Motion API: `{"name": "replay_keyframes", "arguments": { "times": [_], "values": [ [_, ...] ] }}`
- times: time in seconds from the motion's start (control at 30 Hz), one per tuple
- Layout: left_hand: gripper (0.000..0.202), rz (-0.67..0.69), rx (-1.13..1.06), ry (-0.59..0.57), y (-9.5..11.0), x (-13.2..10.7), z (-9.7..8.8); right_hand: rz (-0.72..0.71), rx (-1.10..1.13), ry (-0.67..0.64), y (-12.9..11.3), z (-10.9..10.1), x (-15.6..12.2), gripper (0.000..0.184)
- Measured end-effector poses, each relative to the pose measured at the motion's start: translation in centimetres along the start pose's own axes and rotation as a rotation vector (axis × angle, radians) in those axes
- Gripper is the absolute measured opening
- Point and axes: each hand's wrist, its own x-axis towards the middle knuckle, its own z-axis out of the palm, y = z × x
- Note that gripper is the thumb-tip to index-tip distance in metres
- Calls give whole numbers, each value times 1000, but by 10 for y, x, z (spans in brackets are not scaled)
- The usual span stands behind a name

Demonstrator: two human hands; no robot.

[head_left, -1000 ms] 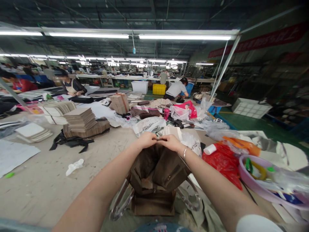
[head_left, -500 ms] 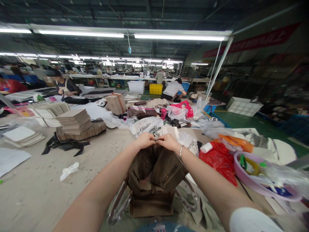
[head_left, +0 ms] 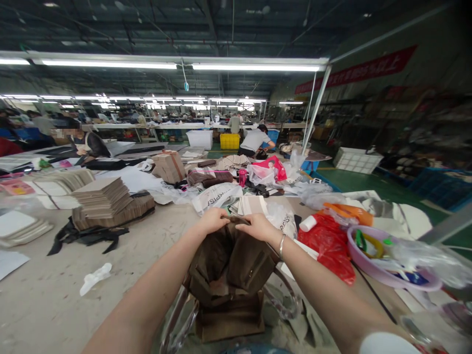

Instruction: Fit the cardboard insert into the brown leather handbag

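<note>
A brown handbag (head_left: 250, 265) stands at the table's near side with its mouth spread, so its dark inside shows. Its far rim is pinched by my left hand (head_left: 214, 220) and, a short gap to the right, by my right hand (head_left: 258, 226), which has a silver bangle on the wrist. Plastic-wrapped handles (head_left: 285, 300) hang out at both sides of the bag. Just beyond my hands lie a white printed plastic bag (head_left: 217, 195) and a stack of pale cards (head_left: 252, 205).
Stacked brown boards (head_left: 103, 196) and black strips (head_left: 86, 238) lie left. A red plastic bag (head_left: 328, 250) and a lilac basin (head_left: 354, 255) with odds and ends sit right. A metal post (head_left: 316, 110) rises at the back right. Co-workers (head_left: 254, 140) are farther off.
My hands have moved apart along the rim of the handbag, the left one shifting left. The whole view has swung slightly, so the surroundings sit farther left.
</note>
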Motion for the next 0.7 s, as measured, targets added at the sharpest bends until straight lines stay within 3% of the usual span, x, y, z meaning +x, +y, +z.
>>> {"name": "replay_keyframes", "arguments": {
  "times": [0.33, 0.5, 0.6, 0.7],
  "values": [
    [28, 57, 6, -16, 1, -10, -3, 75, -457, -7, -14, 2, 4, 45],
    [51, 258, -167, -63, 4, -12, -7, 73, -377, -26, -11, 0, -3, 51],
    [33, 312, -105, -122, 12, -9, -7, 5, -213, -35, -9, -2, -7, 46],
    [26, 261, -1, -111, 19, -5, -6, -89, 9, -58, -7, -5, -11, 59]
  ]
}}
